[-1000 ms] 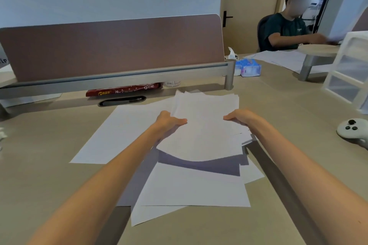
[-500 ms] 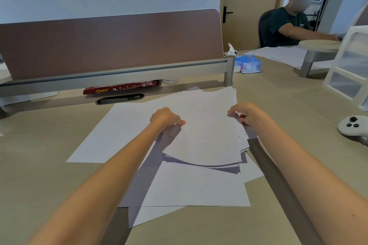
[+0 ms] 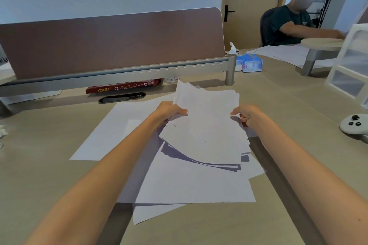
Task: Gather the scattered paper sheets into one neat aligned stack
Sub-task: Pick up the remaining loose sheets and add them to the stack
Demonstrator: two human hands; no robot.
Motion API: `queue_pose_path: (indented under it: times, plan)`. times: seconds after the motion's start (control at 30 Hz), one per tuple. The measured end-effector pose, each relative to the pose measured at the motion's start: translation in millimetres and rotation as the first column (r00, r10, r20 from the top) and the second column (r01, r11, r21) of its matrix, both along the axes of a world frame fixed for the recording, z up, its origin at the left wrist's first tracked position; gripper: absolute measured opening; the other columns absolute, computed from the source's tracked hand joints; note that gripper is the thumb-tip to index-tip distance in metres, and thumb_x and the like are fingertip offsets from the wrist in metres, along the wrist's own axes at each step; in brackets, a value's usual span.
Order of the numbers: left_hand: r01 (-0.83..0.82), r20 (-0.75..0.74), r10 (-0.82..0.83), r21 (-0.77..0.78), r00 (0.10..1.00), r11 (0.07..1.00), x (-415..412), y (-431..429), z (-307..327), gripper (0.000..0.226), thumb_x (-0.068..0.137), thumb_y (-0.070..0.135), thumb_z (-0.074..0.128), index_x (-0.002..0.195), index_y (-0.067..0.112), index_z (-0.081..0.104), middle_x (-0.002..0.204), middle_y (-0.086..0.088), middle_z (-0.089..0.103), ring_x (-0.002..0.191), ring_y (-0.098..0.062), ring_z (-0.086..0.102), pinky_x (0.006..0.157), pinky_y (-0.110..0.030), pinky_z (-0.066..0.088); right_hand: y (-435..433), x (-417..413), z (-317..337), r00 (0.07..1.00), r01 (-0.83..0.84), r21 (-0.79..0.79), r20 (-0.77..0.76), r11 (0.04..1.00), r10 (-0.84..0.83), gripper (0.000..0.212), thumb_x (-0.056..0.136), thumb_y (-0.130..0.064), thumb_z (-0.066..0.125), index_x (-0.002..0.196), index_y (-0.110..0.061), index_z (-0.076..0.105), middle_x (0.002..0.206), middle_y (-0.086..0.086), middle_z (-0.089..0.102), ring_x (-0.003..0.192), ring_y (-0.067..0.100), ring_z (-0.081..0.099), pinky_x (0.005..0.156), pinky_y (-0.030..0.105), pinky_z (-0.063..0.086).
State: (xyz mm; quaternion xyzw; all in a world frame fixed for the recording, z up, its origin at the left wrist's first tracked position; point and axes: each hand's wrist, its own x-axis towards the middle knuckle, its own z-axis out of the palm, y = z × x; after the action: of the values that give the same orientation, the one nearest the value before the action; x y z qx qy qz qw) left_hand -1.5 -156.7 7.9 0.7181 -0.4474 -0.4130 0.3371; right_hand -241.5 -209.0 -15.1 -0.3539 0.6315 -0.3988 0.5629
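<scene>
Fingers [image 3: 180,112] clamped on ragged paper bundle [image 3: 207,125], left hand [image 3: 169,111] and right hand [image 3: 246,114] gripping opposite sides, lifted over loose sheets [image 3: 195,183] mid-tabletop [image 3: 39,175].

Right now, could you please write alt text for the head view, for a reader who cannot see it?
Two bare hands, left and right, hold an uneven bundle of white sheets by its sides above loose sheets still lying on a beige desk. A brown divider stands behind.

- Paper sheets [image 3: 207,125]: white, matt, smooth paper.
- Counter [image 3: 39,165]: pale wood-look, matt finish.
- Divider rail [image 3: 119,73]: brushed grey metal.
- Controller [image 3: 354,125]: white plastic, smooth.
</scene>
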Motion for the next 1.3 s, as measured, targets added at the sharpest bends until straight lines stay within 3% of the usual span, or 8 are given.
queue_pose_path:
  times: [0.17, 0.33, 0.5, 0.7, 0.87, 1.0, 1.13, 1.3]
  plan:
    - [0.16, -0.124, -0.142, 0.151, 0.982, 0.976, -4.4, 7.5, 10.1, 0.049, 0.09, 0.03, 0.065, 0.133, 0.013, 0.049, 0.124, 0.002, 0.059, 0.118, -0.026, 0.048, 0.103, -0.042, 0.038, -3.0, 0.9, -10.4, 0.998, 0.063, -0.045, 0.02, 0.997, -0.062, 0.022, 0.079, 0.013, 0.061, 0.068, -0.003, 0.05, 0.07, 0.012, 0.054, 0.027, 0.013, 0.056, 0.033, 0.012, 0.037]
    - [0.13, -0.16, -0.106, 0.144, 0.981, 0.981, -3.5, 10.6, 0.5, 0.055, 0.087, 0.015, 0.069, 0.136, 0.003, 0.047, 0.14, -0.004, 0.049, 0.132, -0.028, 0.041, 0.113, -0.039, 0.03, -9.0, 0.0, -20.4, 0.992, 0.098, -0.11, -0.064, 0.989, -0.106, 0.017, 0.068, 0.016, 0.062, 0.061, 0.002, 0.056, 0.087, 0.023, 0.065, 0.083, 0.034, 0.067, 0.063, 0.032, 0.044]
    - [0.08, -0.326, -0.101, -0.076, 0.94, 0.994, 7.2, 18.6, -9.2, 0.033, 0.093, -0.002, 0.056, 0.123, 0.008, 0.047, 0.101, 0.001, 0.061, 0.103, -0.018, 0.054, 0.096, -0.026, 0.04, -0.1, -0.3, -17.6, 0.993, 0.109, -0.182, -0.02, 0.977, -0.114, 0.017, 0.067, 0.01, 0.065, 0.061, -0.002, 0.055, 0.068, 0.012, 0.058, 0.062, 0.025, 0.055, 0.067, 0.035, 0.046]
    - [-0.018, -0.407, -0.065, -0.197, 0.911, 0.98, 37.2, 58.9, -0.7, 0.036, 0.093, 0.007, 0.06, 0.126, 0.013, 0.05, 0.105, -0.002, 0.066, 0.091, -0.013, 0.063, 0.054, -0.016, 0.054, 13.9, 9.8, 2.8, 0.999, 0.015, -0.289, 0.039, 0.957, -0.004, 0.008, 0.086, -0.003, 0.058, 0.085, -0.001, 0.066, 0.069, 0.009, 0.063, 0.05, 0.015, 0.057, 0.043, 0.019, 0.047]
    - [-0.081, -0.471, -0.005, -0.162, 0.882, 0.983, 72.9, 104.1, -11.1, 0.038, 0.092, 0.013, 0.062, 0.129, 0.015, 0.053, 0.112, -0.011, 0.069, 0.101, -0.03, 0.065, 0.072, -0.041, 0.059, 40.0, 27.3, 9.7, 0.964, -0.264, -0.252, -0.053, 0.931, 0.259, 0.01, 0.09, -0.008, 0.058, 0.09, 0.001, 0.062, 0.079, 0.015, 0.066, 0.06, 0.022, 0.062, 0.05, 0.024, 0.056]
    - [-0.129, -0.481, 0.043, -0.149, 0.876, 0.98, 95.8, 138.2, -18.0, 0.041, 0.09, 0.009, 0.062, 0.131, 0.01, 0.052, 0.12, -0.018, 0.065, 0.109, -0.037, 0.062, 0.091, -0.052, 0.052, 60.1, 39.3, 7.6, 0.876, -0.482, -0.271, -0.154, 0.833, 0.457, 0.014, 0.094, -0.007, 0.057, 0.101, 0.002, 0.063, 0.089, 0.02, 0.069, 0.064, 0.022, 0.068, 0.057, 0.026, 0.056]
    - [-0.173, -0.495, 0.065, -0.176, 0.866, 0.969, 110.6, 167.0, -22.5, 0.022, 0.092, 0.004, 0.057, 0.11, 0.015, 0.06, 0.1, -0.013, 0.072, 0.105, -0.038, 0.062, 0.099, -0.056, 0.044, 64.4, 52.1, -2.7, 0.794, -0.573, -0.412, -0.492, 0.709, 0.357, 0.01, 0.084, 0.0, 0.067, 0.094, -0.003, 0.067, 0.09, 0.017, 0.069, 0.075, 0.024, 0.066, 0.066, 0.027, 0.055]
    - [-0.213, -0.535, 0.091, -0.169, 0.84, 0.962, 118.7, 194.4, -30.2, 0.02, 0.093, 0.0, 0.054, 0.102, 0.018, 0.058, 0.083, -0.01, 0.075, 0.091, -0.036, 0.065, 0.088, -0.055, 0.051, 54.5, 64.7, 0.3, 0.347, -0.799, -0.067, -0.863, 0.597, 0.368, 0.039, 0.07, -0.032, 0.083, 0.096, -0.016, 0.059, 0.099, 0.0, 0.059, 0.093, 0.02, 0.056, 0.073, 0.028, 0.043]
